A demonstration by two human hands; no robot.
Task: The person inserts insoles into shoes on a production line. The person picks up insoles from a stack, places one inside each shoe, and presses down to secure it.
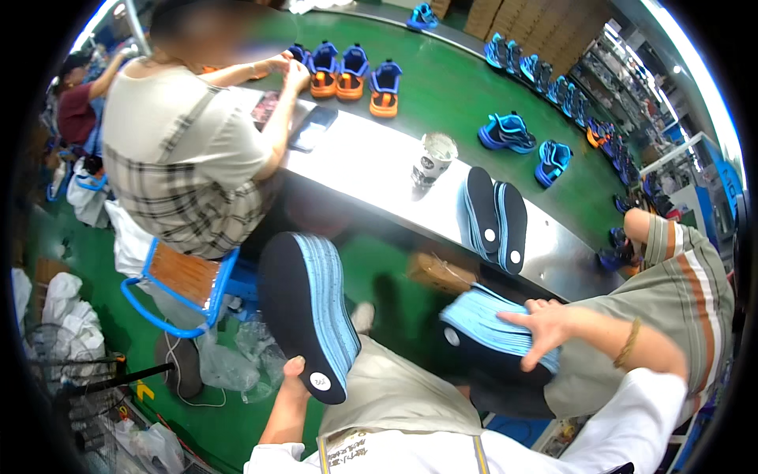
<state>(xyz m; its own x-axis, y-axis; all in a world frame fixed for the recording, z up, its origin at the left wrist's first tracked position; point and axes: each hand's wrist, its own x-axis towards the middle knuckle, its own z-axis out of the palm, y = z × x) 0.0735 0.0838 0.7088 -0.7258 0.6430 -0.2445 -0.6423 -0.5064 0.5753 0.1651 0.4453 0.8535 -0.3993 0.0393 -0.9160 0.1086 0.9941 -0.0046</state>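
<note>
In my left hand (294, 385) is a thick stack of insoles (304, 308), black on the outer face with light-blue edges and a round white sticker at the heel. My thumb presses near that sticker; the other fingers are behind the stack. A second stack of blue and black insoles (493, 328) lies tilted by my right thigh. My right hand (549, 328) grips its side, thumb and fingers spread over the blue edges. Two more insole stacks (497, 217) lie side by side on the metal bench (379, 166), black faces up.
A paper cup (436, 154) and a phone (313, 129) are on the bench. Blue sneakers (505, 133) sit on the green belt beyond. On the left a co-worker (185, 126) sits on a blue-framed chair (185, 272). A cardboard box (438, 272) is under the bench.
</note>
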